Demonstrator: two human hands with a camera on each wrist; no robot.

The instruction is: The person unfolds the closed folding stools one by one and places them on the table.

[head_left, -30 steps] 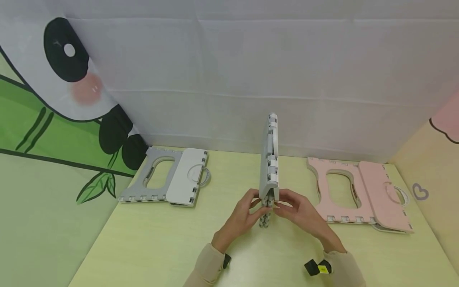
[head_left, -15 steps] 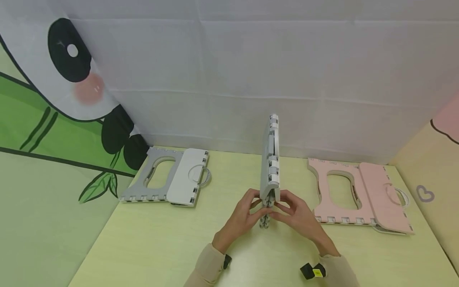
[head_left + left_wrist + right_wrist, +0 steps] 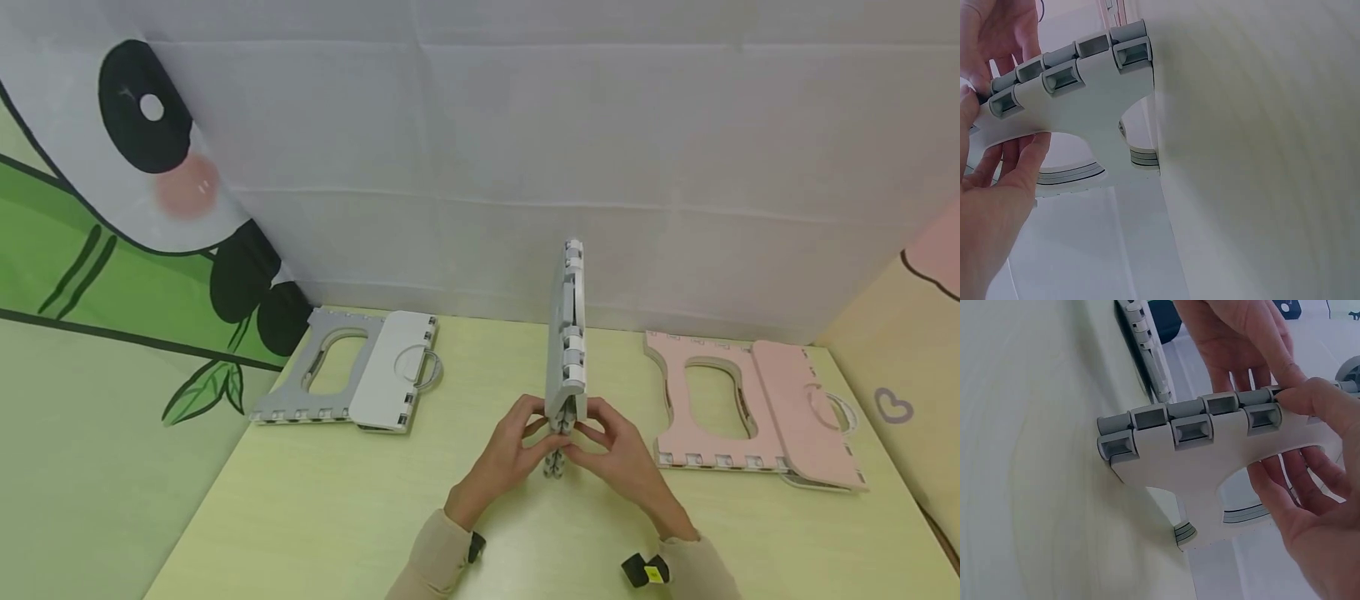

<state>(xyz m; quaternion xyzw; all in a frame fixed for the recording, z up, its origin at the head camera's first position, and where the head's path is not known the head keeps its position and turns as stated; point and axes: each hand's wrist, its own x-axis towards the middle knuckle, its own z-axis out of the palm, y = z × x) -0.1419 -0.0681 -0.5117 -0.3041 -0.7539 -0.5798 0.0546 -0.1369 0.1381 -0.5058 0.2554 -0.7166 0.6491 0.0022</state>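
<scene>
Head view: pale folding stool (image 3: 557, 350), folded nearly flat, on its narrow edge at mid-table, well in from both side edges of the table (image 3: 337, 508). Far end points at the back edge; hinged end faces the person. Footing is thin, so the two-sided hold probably serves to stop it toppling.

Left hand (image 3: 498, 454): grasping, thumb and fingers bent towards each other with only the stool's thickness between. Left wrist view has its fingers (image 3: 1030, 157) at the cutout, thumb up by the hinges, only partly in frame.

Right hand (image 3: 622, 458): same grasp from the other side. Right wrist view shows thumb (image 3: 1310, 395) on the hinge barrels (image 3: 1192, 430), fingers curled at the cutout. Opposed thumbs likely give purchase on both folded layers; pressure cannot be judged.

Grey-and-white stool (image 3: 390, 367) lies flat at the far left corner, pink stool (image 3: 802, 408) flat along the right edge towards the far corner. Spacing seems meant to leave the middle for handwork.
</scene>
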